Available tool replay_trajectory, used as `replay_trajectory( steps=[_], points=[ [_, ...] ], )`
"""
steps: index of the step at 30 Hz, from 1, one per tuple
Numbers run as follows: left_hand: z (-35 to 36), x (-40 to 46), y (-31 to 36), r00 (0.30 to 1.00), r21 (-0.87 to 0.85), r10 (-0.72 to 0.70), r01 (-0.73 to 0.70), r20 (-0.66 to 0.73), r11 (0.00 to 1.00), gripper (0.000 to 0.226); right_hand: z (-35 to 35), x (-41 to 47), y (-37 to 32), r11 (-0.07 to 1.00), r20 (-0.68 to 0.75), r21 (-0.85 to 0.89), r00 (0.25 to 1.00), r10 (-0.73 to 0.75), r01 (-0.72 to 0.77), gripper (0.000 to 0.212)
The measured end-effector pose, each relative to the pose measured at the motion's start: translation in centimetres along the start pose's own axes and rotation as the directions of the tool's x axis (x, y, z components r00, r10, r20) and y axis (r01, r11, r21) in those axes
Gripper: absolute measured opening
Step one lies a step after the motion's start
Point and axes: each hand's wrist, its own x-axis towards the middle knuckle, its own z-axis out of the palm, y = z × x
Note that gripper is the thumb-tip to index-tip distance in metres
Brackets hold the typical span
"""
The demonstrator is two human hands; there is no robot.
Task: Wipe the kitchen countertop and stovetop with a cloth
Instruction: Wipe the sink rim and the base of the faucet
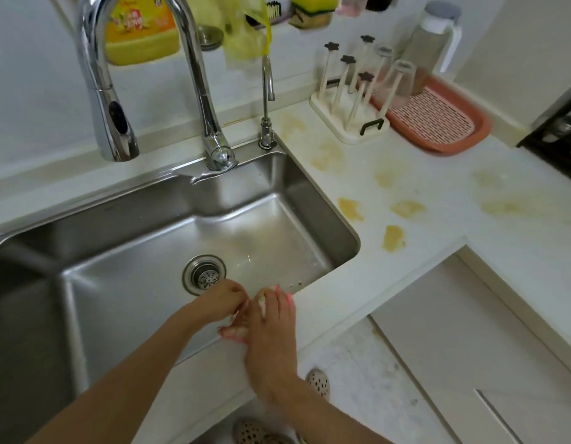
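Both my hands are over the front right part of the steel sink (143,213), close together. My left hand (221,299) and my right hand (271,328) grip a small pale cloth with pink edges (234,332), bunched up between them and mostly hidden by the fingers. The white countertop (437,187) to the right of the sink carries several yellowish-brown stains (394,237). No stovetop is in view.
A tall chrome faucet (117,100) and a small tap (267,91) stand behind the sink. A white cup rack with glasses (351,123) and a pink draining tray (437,120) sit at the back right. Sponges, a yellow bottle and a yellow cloth hang above. Cabinet fronts lie below right.
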Motion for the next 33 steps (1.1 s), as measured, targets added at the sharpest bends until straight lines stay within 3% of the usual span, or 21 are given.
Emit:
replay_trajectory(
  steps=[1, 4, 6, 10, 12, 14, 17, 19, 20, 22, 24, 28, 33],
  points=[
    [0.2, -0.2, -0.4, 0.999, -0.042, -0.033, 0.033, -0.007, 0.999, 0.032, 0.3, 0.2, 0.1, 0.999, -0.013, 0.008, 0.999, -0.040, 0.040, 0.058],
    [0.6, -1.1, -0.5, 0.994, -0.207, -0.105, 0.096, -0.032, 0.974, 0.041, -0.2, 0.9, 0.6, 0.951, 0.041, 0.250, 0.980, -0.196, 0.180, 0.045],
    [0.6, -1.6, 0.1, 0.990, -0.304, -0.129, 0.105, -0.058, 0.947, 0.047, -1.6, 1.2, 0.4, 0.916, -0.044, 0.308, 0.966, -0.254, 0.255, 0.042],
    [0.4, -1.8, 1.9, 0.994, -0.350, -0.023, -0.015, -0.104, 0.937, 0.044, -3.4, 1.8, 3.1, 0.910, -0.235, 0.339, 0.958, -0.162, 0.237, 0.023],
    [0.7, -1.3, 3.2, 0.990, -0.327, 0.056, -0.095, -0.127, 0.940, 0.035, -3.8, 2.5, 6.2, 0.937, -0.352, 0.283, 0.931, -0.095, 0.203, 0.025],
    [1.2, -0.6, 4.5, 0.986, -0.337, 0.083, -0.129, -0.147, 0.932, 0.025, -5.2, 3.6, 9.5, 0.958, -0.364, 0.274, 0.931, 0.022, 0.084, 0.031],
    [2.3, 0.5, 6.8, 0.984, -0.322, 0.129, -0.162, -0.122, 0.933, 0.045, -8.9, 5.3, 13.5, 0.873, -0.411, 0.487, 0.880, 0.236, -0.006, 0.027],
    [3.1, 1.5, 8.4, 0.981, -0.295, 0.147, -0.178, -0.124, 0.939, 0.050, -10.9, 6.7, 15.7, 0.932, -0.524, 0.359, 0.816, 0.244, -0.048, 0.026],
    [3.6, 2.2, 9.1, 0.981, -0.282, 0.143, -0.175, -0.130, 0.943, 0.046, -11.2, 7.5, 17.0, 0.956, -0.518, 0.249, 0.813, 0.264, -0.152, 0.028],
    [4.5, 3.5, 10.7, 0.984, -0.273, 0.122, -0.154, -0.131, 0.950, 0.038, -10.6, 9.0, 19.1, 0.911, -0.371, 0.080, 0.836, 0.404, -0.405, 0.043],
    [5.5, 4.7, 12.5, 0.987, -0.267, 0.099, -0.129, -0.125, 0.955, 0.024, -9.5, 10.1, 20.2, 0.846, -0.263, -0.032, 0.821, 0.507, -0.533, 0.061],
    [6.9, 7.7, 14.6, 0.986, -0.313, -0.010, -0.044, -0.167, 0.949, 0.023, -9.1, 13.3, 18.8, 0.885, -0.279, -0.075, 0.862, 0.424, -0.460, 0.062],
    [6.1, 10.7, 16.9, 0.947, -0.521, -0.186, 0.022, -0.264, 0.853, 0.028, -7.9, 19.0, 17.9, 0.944, -0.212, -0.137, 0.940, 0.269, -0.301, 0.092]
  ],
)
